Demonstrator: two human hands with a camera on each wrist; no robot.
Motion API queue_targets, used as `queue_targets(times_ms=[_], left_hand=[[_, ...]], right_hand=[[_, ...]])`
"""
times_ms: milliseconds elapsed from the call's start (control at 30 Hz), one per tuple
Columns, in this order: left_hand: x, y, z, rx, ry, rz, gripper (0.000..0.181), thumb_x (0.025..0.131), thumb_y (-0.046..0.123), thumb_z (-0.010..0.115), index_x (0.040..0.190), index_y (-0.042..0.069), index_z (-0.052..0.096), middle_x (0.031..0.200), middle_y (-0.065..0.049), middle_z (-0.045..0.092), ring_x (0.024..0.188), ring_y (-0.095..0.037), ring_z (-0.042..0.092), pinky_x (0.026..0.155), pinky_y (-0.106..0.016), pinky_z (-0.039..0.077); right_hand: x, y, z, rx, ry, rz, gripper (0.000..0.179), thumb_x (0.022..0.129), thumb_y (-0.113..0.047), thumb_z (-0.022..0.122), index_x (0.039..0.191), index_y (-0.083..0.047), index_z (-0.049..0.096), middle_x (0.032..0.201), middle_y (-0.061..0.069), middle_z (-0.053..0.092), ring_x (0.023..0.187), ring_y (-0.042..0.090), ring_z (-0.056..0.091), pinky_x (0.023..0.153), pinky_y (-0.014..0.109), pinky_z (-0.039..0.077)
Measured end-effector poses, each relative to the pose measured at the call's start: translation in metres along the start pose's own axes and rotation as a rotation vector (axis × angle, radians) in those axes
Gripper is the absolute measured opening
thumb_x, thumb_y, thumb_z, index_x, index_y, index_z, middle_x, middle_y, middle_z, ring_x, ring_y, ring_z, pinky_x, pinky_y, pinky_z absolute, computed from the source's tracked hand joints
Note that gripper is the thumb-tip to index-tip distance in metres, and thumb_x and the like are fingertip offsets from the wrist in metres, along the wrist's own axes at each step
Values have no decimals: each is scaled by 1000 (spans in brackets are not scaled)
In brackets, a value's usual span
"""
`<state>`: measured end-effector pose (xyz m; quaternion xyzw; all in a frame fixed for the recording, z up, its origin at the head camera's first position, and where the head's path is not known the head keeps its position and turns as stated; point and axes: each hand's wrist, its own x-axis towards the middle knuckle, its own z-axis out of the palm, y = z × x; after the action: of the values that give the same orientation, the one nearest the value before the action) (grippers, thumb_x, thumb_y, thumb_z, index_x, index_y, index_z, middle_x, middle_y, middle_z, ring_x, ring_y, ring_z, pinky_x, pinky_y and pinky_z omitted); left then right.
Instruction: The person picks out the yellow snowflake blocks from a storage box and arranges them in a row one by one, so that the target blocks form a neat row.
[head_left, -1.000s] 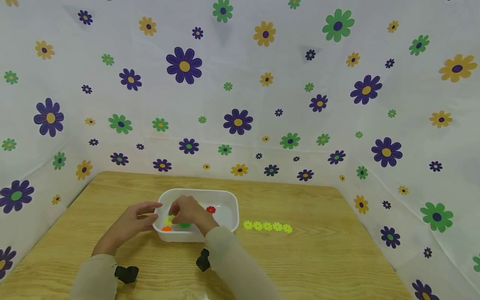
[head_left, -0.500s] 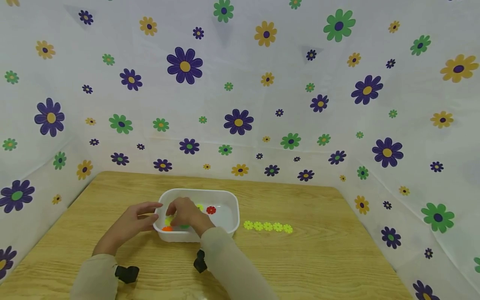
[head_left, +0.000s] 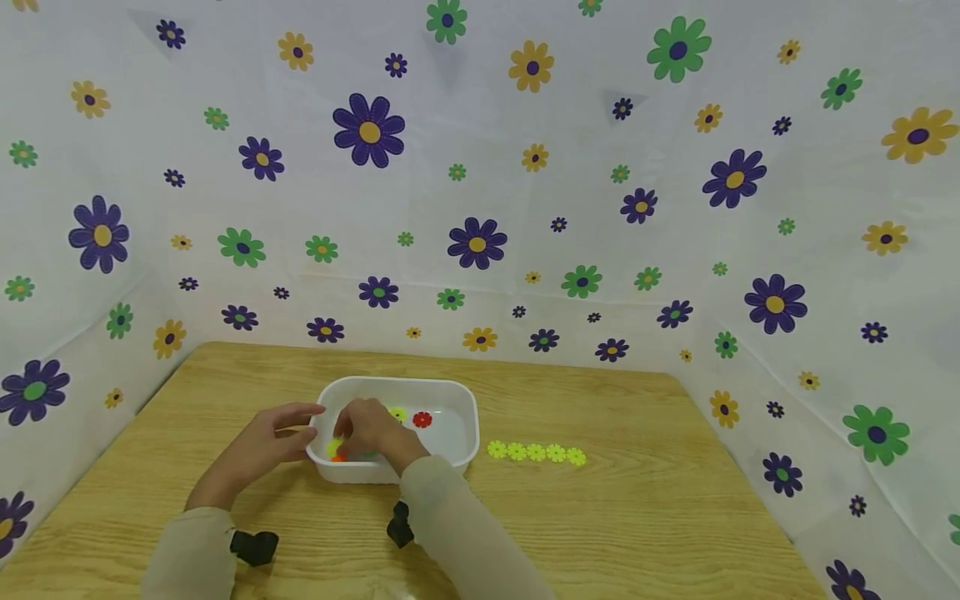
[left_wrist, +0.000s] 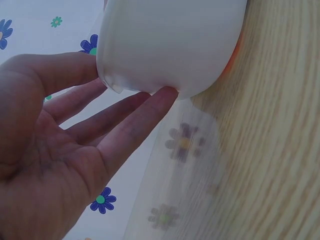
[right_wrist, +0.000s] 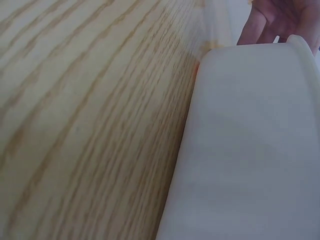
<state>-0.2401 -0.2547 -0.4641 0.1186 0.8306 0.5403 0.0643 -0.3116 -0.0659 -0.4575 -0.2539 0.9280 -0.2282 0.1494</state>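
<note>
Okay, right hand (head_left: 371, 427) is down inside the white plastic tray (head_left: 352, 473), left half, fingers bent and pointing at the tray floor; whether they've got hold of a piece, can't tell. Just beside those fingers, in the near left corner: a yellow-green flower disc (head_left: 332, 448) and an orange flower disc (head_left: 340, 457), both partly hidden. Sliver of a green disc (head_left: 369, 453) shows under the same hand. Farther back in the tray, a second yellow-green disc (head_left: 399, 414), partly covered, then a red flower disc (head_left: 422, 420) to its right. Left hand (head_left: 262, 442) is at the tray's left end: fingers spread, mostly straight, tips against the outside wall. Tray sits left of centre on the wood-grain desk (head_left: 637, 500). Right of it, a left-to-right row of five yellow-green flower discs (head_left: 536, 452). Flower-print sheet (head_left: 420, 200) hangs behind and on both sides.
</note>
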Motion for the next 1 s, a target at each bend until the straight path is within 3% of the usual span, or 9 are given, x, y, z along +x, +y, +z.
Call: queue_targets(times_ms=[167,500,767,1000], left_hand=[[0,-2,0,4,1,-14,54,105,22,61,151,-2,45,155,-35,43,129,-49,61,90,-37,65],[0,-1,0,8,7,-8,54,105,22,61,150,-2,45,154,-36,43,129,-49,61,90,-36,65],[1,-2,0,-8,1,-21,55,105,23,60,152,-3,44,155,-36,43,130,-49,59,91,-36,64],[1,-2,0,-4,3,-33,55,106,22,60,152,-3,43,155,-36,42,131,-49,59,91,-37,64]], right_hand=[[0,-1,0,-12,-2,-16,19,84,-14,86,100,-14,76,90,-5,69,80,7,56,78,14,52],[-5,0,-4,13,9,-67,15,86,-8,82,96,-13,71,91,-2,70,78,5,55,70,12,48],[-14,8,-15,169,-11,-9,7,93,-7,75,91,-11,69,85,0,68,65,9,60,57,15,52],[-21,19,-34,262,-13,-15,3,93,-6,75,95,-9,73,82,2,69,62,10,63,59,19,59]])
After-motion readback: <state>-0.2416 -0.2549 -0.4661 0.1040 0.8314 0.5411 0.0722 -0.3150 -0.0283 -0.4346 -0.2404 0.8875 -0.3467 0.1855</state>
